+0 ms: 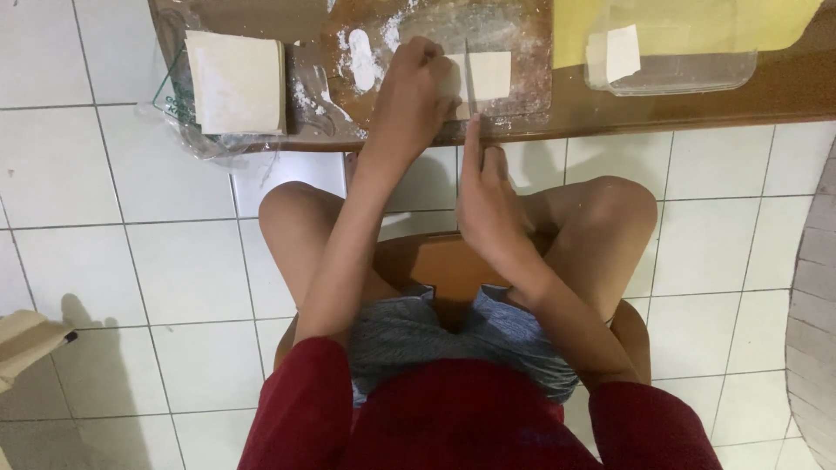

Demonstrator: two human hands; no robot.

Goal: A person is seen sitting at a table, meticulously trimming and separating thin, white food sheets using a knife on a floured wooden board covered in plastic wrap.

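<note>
Two bare hands work at the near edge of a low wooden table (610, 109), seen from a camera on the person's head looking straight down past red sleeves, grey shorts and bent knees above a white tiled floor (104, 261).

Only one view is given. The right hand (489, 204) is wrapped around the handle of a knife (468, 83), index finger laid along its back, so the grasp is firm. The thin blade reaches away from that grip and stands on a small pale square of dough (488, 77). The left hand (414, 91) rests just left of the blade, fingers curled and pressing down on the left part of the same sheet; it pins the dough and does not lift it.

Under both lies a floured patch of the tabletop, with white smears of flour (361, 65) just left of the pinning hand. Further left of that hand, well apart from the knife, sits a neat stack of pale dough squares (235, 83) on clear plastic wrap (187, 130). Off to the right of the knife, well apart, is a clear plastic tub (670, 74) with one small pale piece (620, 52) inside.

Judging by this, the cutting is at an early or middle point: the blade sits partway across the sheet, only one piece shows in the tub, and the stack looks largely untouched.
</note>
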